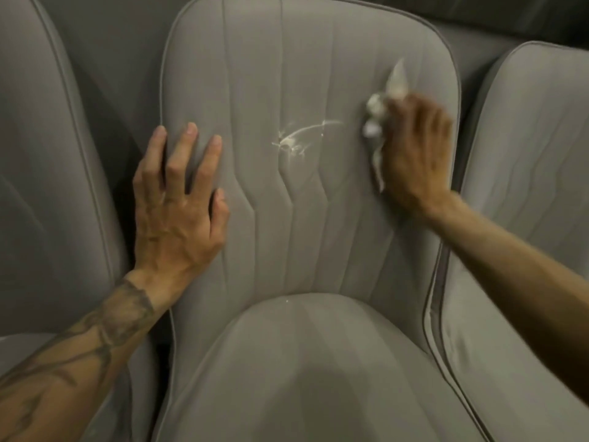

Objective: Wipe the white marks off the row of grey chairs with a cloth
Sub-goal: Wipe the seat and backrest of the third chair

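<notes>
Grey upholstered chairs fill nearly the whole view, with only a dark strip (526, 14) behind them at the upper right, too dim to make out. The left chair (47, 161) and the right chair (529, 145) are cut off by the frame edges, and a black gap separates the left chair from the middle one.

Only the middle chair (318, 68) shows its full backrest, ribbed with stitched vertical seams that kink at mid-height. Its seat cushion (318, 371) runs out of the bottom of the frame. White marks (301, 138), thin smeared streaks and flecks, sit near the centre of that backrest, and a tiny white speck lies where backrest meets seat.

A person's left hand (178, 205) rests flat on the backrest's left edge, fingers straight and spread, holding nothing. Only three fingers and the thumb show, and the fourth finger is lost at the chair's edge. Its tattooed forearm enters from the lower left corner.

The right hand (417, 154) is blurred, so its fingers are hard to separate, but it grips a crumpled white cloth (374, 118) against the right side of the backrest. The cloth bunches out past the fingers toward the marks, near them but apart, with one loose corner pointing up and a thin tail trailing below. How much cloth is tucked under the hand cannot be seen.
</notes>
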Available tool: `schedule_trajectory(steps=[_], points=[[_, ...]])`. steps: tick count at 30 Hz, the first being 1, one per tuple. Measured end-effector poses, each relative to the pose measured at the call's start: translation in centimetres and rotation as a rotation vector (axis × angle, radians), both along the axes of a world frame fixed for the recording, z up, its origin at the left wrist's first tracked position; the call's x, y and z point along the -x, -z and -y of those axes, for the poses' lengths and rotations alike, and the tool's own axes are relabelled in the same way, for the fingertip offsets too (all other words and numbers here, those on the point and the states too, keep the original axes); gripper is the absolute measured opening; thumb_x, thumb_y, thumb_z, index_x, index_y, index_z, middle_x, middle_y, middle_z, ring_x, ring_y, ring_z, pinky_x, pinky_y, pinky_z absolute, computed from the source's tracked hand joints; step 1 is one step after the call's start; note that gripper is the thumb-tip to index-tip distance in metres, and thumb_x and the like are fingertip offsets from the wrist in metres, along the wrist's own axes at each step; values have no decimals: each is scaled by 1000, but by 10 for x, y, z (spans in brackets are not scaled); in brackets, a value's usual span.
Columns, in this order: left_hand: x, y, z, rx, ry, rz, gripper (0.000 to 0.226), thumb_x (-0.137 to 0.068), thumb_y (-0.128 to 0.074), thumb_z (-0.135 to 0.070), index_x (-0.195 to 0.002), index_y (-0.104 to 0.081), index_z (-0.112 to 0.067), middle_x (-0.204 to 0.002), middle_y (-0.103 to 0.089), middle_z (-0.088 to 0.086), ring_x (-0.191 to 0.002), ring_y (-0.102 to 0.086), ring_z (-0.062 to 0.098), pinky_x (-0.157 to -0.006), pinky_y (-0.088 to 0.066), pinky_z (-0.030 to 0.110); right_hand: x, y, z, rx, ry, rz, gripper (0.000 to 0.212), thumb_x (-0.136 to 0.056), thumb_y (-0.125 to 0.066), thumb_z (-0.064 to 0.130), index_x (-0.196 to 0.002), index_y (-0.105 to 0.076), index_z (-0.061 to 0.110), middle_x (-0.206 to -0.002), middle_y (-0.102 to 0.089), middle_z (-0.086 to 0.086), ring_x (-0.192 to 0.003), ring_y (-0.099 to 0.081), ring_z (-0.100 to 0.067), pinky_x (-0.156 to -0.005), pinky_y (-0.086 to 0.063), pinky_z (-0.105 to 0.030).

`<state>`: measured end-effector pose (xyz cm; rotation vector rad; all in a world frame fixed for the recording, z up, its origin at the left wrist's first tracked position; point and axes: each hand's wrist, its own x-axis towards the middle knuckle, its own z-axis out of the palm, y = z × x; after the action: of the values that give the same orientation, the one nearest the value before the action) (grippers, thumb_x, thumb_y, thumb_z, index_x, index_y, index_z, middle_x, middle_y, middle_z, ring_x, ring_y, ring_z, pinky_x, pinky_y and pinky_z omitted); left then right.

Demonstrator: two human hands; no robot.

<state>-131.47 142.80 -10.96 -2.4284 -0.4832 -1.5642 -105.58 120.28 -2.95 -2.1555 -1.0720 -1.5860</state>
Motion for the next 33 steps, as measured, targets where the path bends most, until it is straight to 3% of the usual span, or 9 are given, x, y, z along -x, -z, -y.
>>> schedule_trajectory(steps=[4,7,11,16,18,22,26,29,33], points=[[-1,2,0,4,2,12,59,-106,-43,-28,-164,-35,-18,-168,-31,17,-156,-24,44,-126,-26,53,-12,-27,-18,-408,136,-46,32,-107,-33,34,-132,-47,21,-127,-56,-13,-112,-46,-31,-95,-32,-37],[-2,3,-1,-1,-1,19,59,-106,-43,-28,-164,-35,-18,-168,-32,17,-156,-25,45,-126,-26,53,20,29,-21,-205,50,-232,43,-107,-32,26,-147,-40,11,-143,-46,-20,-126,-46,-39,-107,-31,-42],[-1,3,1,4,-2,10,60,-107,-43,-29,-165,-33,-18,-168,-30,16,-156,-24,44,-126,-25,53,10,20,10,77,17,-24,29,-104,-44,28,-131,-46,19,-117,-53,-13,-96,-49,-32,-83,-32,-41],[-4,3,1,7,-6,15,61,-106,-43,-28,-165,-33,-18,-168,-30,16,-156,-23,44,-126,-24,52,-2,-21,-21,-426,158,-99,27,-105,-37,34,-124,-51,20,-116,-56,-9,-101,-51,-29,-88,-33,-39],[-4,4,1,-3,-5,23,60,-106,-44,-27,-164,-34,-18,-168,-30,16,-156,-24,44,-125,-25,52,24,15,-36,-346,67,-173,34,-106,-38,32,-133,-52,16,-122,-57,-12,-106,-53,-32,-94,-35,-41],[-4,4,0,1,4,16,61,-105,-45,-27,-165,-34,-18,-168,-29,15,-156,-23,45,-125,-26,54,38,48,-18,85,-69,-92,33,-103,-47,27,-134,-46,18,-124,-55,-14,-99,-49,-31,-84,-35,-40],[-4,4,1,5,-10,18,60,-105,-44,-27,-164,-35,-18,-168,-31,15,-157,-23,44,-124,-26,53,3,-22,-39,-312,32,-47,23,-103,-42,33,-123,-46,24,-112,-55,-7,-96,-41,-21,-81,-29,-34],[-5,3,0,9,-6,10,60,-105,-44,-27,-164,-36,-18,-168,-32,16,-156,-23,44,-123,-27,54,20,-13,-72,-506,8,-82,30,-104,-44,32,-129,-53,18,-120,-58,-7,-105,-48,-23,-91,-34,-35],[-4,3,-1,7,-14,0,59,-106,-44,-28,-164,-36,-18,-168,-32,15,-156,-23,43,-122,-27,54,59,56,-60,3,-164,-74,37,-101,-52,28,-135,-52,13,-127,-59,-15,-102,-50,-31,-87,-39,-42]])
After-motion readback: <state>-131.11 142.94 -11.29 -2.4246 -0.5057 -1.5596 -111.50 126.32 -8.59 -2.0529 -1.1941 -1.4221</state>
